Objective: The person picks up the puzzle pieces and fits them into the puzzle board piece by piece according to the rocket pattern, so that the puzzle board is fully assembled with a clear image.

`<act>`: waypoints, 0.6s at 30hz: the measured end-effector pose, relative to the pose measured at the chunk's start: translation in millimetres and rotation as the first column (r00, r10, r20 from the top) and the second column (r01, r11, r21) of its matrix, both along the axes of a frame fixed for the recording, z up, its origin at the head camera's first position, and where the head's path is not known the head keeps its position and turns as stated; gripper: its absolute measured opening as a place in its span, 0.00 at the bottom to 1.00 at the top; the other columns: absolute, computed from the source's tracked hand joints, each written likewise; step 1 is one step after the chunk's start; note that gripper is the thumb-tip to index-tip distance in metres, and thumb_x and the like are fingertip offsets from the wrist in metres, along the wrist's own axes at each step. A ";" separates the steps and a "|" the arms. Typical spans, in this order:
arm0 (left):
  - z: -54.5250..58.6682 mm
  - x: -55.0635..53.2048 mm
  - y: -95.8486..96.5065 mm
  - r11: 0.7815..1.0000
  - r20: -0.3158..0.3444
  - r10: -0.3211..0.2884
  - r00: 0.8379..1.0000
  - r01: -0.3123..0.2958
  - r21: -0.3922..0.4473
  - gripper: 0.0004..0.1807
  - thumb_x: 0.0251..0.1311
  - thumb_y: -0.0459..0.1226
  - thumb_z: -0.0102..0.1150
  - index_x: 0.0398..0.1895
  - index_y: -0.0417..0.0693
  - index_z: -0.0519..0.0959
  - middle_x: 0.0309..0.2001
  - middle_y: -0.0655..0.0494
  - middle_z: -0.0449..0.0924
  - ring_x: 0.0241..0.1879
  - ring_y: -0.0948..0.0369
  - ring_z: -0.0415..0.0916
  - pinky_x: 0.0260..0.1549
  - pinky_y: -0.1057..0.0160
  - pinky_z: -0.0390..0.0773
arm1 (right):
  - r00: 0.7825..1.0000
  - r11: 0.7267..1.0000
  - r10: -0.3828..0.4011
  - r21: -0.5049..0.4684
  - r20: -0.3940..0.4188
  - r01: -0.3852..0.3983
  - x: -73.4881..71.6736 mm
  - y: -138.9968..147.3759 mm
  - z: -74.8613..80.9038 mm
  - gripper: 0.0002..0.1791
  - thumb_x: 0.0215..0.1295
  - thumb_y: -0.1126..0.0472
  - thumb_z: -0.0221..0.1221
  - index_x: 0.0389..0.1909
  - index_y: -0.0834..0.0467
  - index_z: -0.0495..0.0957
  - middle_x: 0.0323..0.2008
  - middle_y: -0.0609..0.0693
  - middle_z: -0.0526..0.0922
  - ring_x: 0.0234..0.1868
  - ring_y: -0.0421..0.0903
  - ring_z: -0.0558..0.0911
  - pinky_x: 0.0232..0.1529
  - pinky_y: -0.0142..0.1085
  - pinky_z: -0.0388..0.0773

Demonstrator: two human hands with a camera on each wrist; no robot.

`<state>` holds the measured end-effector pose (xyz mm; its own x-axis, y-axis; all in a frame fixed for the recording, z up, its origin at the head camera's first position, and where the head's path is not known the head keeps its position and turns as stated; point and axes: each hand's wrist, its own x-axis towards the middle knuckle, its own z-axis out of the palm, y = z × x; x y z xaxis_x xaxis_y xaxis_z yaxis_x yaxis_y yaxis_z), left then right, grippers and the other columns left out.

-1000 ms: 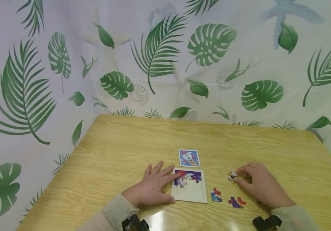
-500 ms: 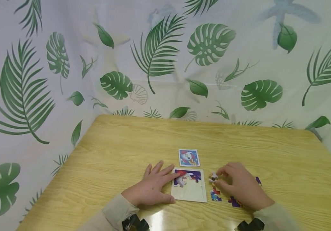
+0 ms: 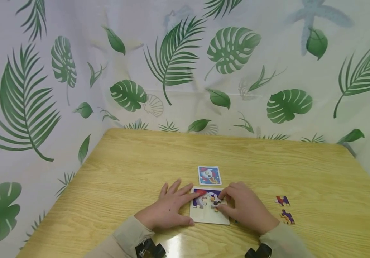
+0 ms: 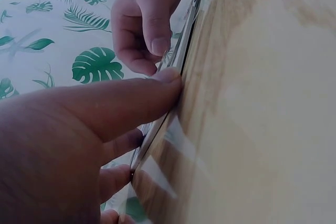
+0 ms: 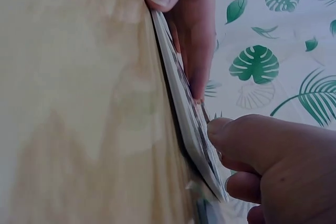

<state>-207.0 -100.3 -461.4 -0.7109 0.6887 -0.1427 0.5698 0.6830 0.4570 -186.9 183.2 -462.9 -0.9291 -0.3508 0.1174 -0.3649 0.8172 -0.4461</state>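
My left hand (image 3: 168,208) lies flat with fingers spread at the left side of a square puzzle board (image 3: 204,217). Its index finger rests on the fitted pieces in the upper left, and the thumb touches the board's edge. Over the board's upper right part, my right hand (image 3: 246,208) pinches a white-and-dark jigsaw piece (image 3: 216,201) between thumb and fingers. The lower part of the board is bare. In the right wrist view the right thumb (image 5: 223,129) is at the board's face, hiding most of the piece.
A picture card (image 3: 209,175) with a similar design lies just behind the board. Two loose jigsaw pieces, one red and purple (image 3: 282,200) and one purple and orange (image 3: 287,216), lie to the right. A leaf-print curtain (image 3: 178,71) borders the wooden table (image 3: 139,154).
My right hand has carried the jigsaw piece leftward from the table's right side to over the board. Loose pieces at the right are uncovered; others are now hidden by this hand. The left hand stays put.
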 end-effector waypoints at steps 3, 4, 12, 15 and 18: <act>0.2 -0.4 -0.3 1.000 0.001 0.001 1.000 -0.001 0.001 0.46 0.60 0.62 0.62 0.80 0.71 0.55 0.81 0.61 0.44 0.79 0.45 0.30 0.70 0.33 0.30 | 1.000 1.000 -0.007 0.017 0.008 0.007 -0.9 -8.0 0.5 0.10 0.60 0.45 0.71 0.36 0.43 0.83 0.30 0.35 0.73 0.35 0.40 0.68 0.39 0.39 0.69; 0.1 -0.7 -0.1 1.000 0.000 0.000 1.000 0.000 0.000 0.46 0.60 0.62 0.62 0.80 0.71 0.56 0.81 0.61 0.44 0.79 0.45 0.31 0.70 0.33 0.30 | 1.000 1.000 -0.011 0.021 0.012 0.010 -1.1 -9.9 0.4 0.10 0.60 0.45 0.71 0.36 0.43 0.82 0.30 0.34 0.73 0.36 0.40 0.68 0.39 0.39 0.69; 1.1 -0.9 0.3 1.000 -0.002 -0.006 1.000 0.006 -0.006 0.46 0.60 0.63 0.62 0.80 0.71 0.55 0.81 0.59 0.45 0.79 0.44 0.31 0.70 0.32 0.31 | 1.000 0.999 -0.003 0.047 -0.001 0.003 -1.7 -20.8 -1.3 0.10 0.59 0.45 0.71 0.34 0.43 0.82 0.31 0.33 0.73 0.36 0.40 0.68 0.39 0.38 0.69; 1.6 -1.0 0.6 1.000 0.002 -0.002 1.000 0.002 -0.006 0.46 0.60 0.63 0.62 0.80 0.71 0.56 0.81 0.59 0.45 0.79 0.44 0.31 0.70 0.33 0.31 | 1.000 0.999 -0.011 0.051 -0.015 0.012 -1.5 -21.8 -2.4 0.10 0.59 0.45 0.71 0.34 0.43 0.82 0.31 0.34 0.73 0.35 0.40 0.67 0.37 0.37 0.69; 1.8 -1.1 0.9 1.000 0.001 0.002 1.000 -0.002 -0.008 0.46 0.60 0.63 0.63 0.80 0.71 0.56 0.81 0.59 0.45 0.79 0.44 0.32 0.70 0.32 0.32 | 1.000 0.999 -0.025 0.048 -0.008 0.026 -1.6 -21.9 -3.0 0.10 0.59 0.46 0.71 0.34 0.43 0.82 0.31 0.34 0.73 0.35 0.40 0.67 0.38 0.38 0.69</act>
